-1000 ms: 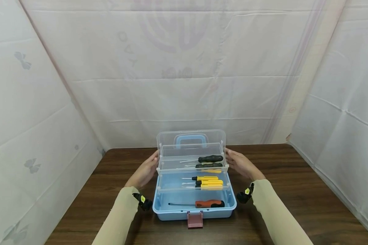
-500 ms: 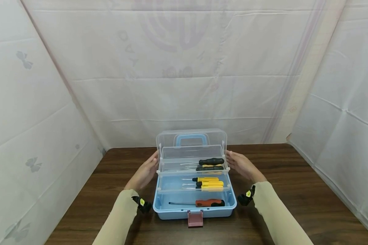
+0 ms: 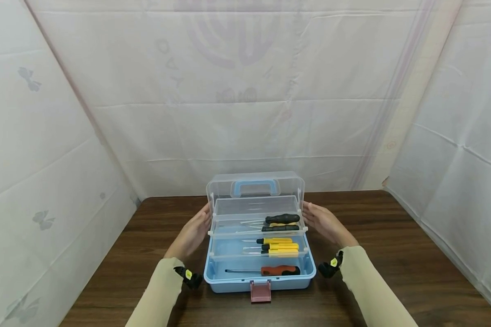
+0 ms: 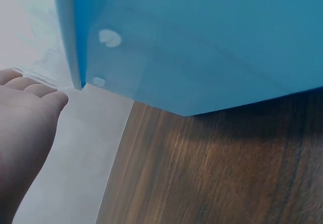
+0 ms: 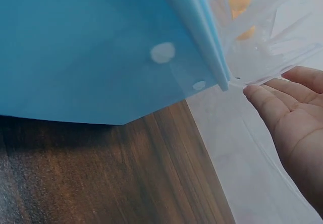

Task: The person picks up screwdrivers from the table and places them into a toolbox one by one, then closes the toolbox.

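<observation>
A light blue toolbox (image 3: 229,287) stands on the table with its clear lid (image 3: 225,180) raised and its clear trays (image 3: 245,203) spread in steps. Screwdrivers with black handles (image 3: 283,219) lie in an upper tray, and several with yellow handles (image 3: 284,246) in a lower one. On the box floor is an orange and black screwdriver (image 3: 280,271). My left hand (image 3: 191,234) touches the lid's left side with extended fingers (image 4: 38,89). At the opposite side, my right hand (image 3: 326,223) touches the clear edge with slightly bent fingers (image 5: 270,103). Some fingertips are hidden.
A dark brown wooden table (image 3: 393,254) carries the box. White sheeting (image 3: 245,136) hangs behind the table and along both sides. A maroon latch (image 3: 260,292) hangs down at the box front, and a blue handle (image 3: 255,182) sits on the lid.
The lid has tilted a little forward, towards me. The trays have shifted slightly forward and down with their screwdrivers. Both hands have stayed at the lid's sides.
</observation>
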The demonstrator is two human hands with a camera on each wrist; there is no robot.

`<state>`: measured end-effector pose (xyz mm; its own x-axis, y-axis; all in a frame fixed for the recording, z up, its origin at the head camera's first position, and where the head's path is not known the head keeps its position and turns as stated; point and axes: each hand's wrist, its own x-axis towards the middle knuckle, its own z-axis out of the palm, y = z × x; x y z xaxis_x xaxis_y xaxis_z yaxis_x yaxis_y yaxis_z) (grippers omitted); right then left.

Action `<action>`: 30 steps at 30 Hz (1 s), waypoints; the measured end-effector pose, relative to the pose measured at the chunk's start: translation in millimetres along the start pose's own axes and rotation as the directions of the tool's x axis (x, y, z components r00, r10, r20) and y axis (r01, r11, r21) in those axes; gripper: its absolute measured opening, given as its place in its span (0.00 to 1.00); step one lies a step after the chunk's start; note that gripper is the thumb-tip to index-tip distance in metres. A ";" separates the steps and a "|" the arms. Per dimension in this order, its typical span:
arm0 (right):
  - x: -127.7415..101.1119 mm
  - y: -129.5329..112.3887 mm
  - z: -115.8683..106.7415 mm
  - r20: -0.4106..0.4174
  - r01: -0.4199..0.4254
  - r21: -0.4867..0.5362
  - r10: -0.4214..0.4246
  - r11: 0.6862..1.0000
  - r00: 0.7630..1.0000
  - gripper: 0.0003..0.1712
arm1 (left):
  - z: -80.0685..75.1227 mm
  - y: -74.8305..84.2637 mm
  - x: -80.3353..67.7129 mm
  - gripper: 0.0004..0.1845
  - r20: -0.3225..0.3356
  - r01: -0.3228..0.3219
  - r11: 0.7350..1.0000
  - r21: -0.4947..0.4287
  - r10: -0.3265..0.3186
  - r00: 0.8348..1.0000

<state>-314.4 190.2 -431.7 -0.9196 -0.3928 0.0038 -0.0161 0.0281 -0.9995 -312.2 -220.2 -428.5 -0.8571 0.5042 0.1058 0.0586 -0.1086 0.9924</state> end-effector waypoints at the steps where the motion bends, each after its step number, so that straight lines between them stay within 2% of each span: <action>1: -0.5 0.4 0.2 0.004 0.005 0.004 -0.005 1.000 1.000 0.36 | -0.1 -0.1 -0.8 0.29 0.003 -0.005 1.000 -0.005 0.005 1.000; 8: -3.6 2.4 1.4 0.018 0.022 0.031 -0.022 0.999 1.000 0.36 | -0.5 0.3 -6.4 0.30 0.013 -0.034 0.997 -0.071 0.035 0.999; 13: -5.4 2.9 2.2 0.024 0.025 0.041 -0.026 0.999 0.999 0.36 | -0.5 1.2 -9.0 0.30 -0.020 -0.012 0.994 -0.106 0.010 1.000; 30: -9.3 1.5 6.2 0.012 0.002 0.019 -0.003 1.000 1.000 0.36 | -4.4 1.3 -8.8 0.33 -0.071 0.025 0.996 -0.084 -0.031 0.997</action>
<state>-303.4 188.1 -433.4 -0.9149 -0.4037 0.0059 -0.0109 0.0099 -0.9999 -306.9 -228.5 -428.4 -0.8925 0.4457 0.0698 -0.0063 -0.1669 0.9860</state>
